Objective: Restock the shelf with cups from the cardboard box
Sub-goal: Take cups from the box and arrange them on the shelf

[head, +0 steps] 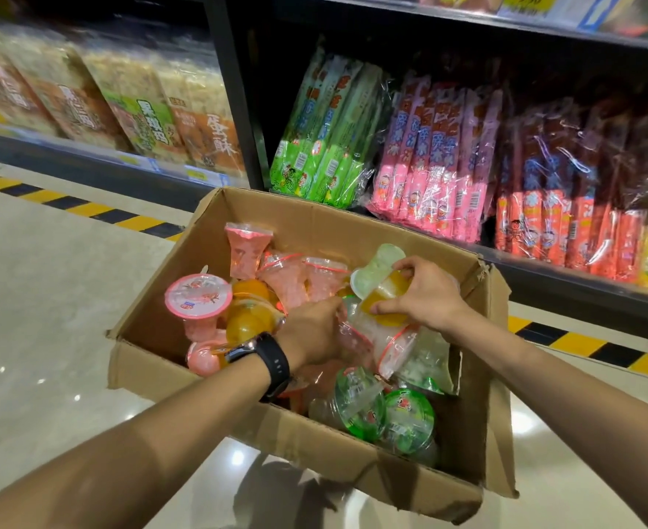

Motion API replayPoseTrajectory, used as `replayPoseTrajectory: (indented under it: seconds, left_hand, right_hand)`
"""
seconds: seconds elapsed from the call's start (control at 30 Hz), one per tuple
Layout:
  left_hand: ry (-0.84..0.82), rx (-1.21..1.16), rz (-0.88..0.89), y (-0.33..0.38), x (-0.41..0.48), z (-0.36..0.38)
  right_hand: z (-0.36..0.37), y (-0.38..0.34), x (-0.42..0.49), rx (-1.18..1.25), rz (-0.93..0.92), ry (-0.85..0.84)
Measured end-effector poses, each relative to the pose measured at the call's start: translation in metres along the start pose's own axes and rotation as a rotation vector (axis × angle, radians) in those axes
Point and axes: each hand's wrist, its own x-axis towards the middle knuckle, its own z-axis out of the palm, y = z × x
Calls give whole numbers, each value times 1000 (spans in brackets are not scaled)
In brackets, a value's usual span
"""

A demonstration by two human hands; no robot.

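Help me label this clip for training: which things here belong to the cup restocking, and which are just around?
On the job: cardboard box; pink-lidded cup; green-lidded cups; yellow cup, pinched by the right hand; left hand, reaching among the cups; black shelf.
Just around: ice-pop packs; bagged snacks; striped floor tape; wristwatch.

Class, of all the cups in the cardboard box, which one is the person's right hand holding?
The yellow cup near the box right wall: the right hand pinches it alone between thumb and fingers.
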Motion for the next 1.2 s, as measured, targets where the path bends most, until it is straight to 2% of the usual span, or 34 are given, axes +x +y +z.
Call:
replayPoseTrajectory:
  seconds: [0.17, 0.3, 0.4, 0.6, 0.73, 1.07, 1.2]
  left_hand:
    - [14, -177, 21, -10, 0, -7]
    - [175, -413, 110, -8, 6, -19]
    - [253, -577, 102, -2, 7, -35]
    - [410, -704, 142, 38, -14, -98]
    - [549, -732, 180, 98, -66, -162]
    - [516, -840, 153, 289, -252, -377]
    - [558, -831, 144, 364, -319, -468]
  right_hand:
    - [-18, 9, -7, 426, 69, -2]
    - [-31, 8, -8, 758, 85, -67]
    - [-38, 2, -11, 817, 85, -40]
    - [-81, -35, -34, 881, 98, 52]
    - [-148, -89, -69, 863, 43, 107]
    - [-393, -278, -221, 943, 52, 255]
    - [-501, -350, -277, 988, 54, 323]
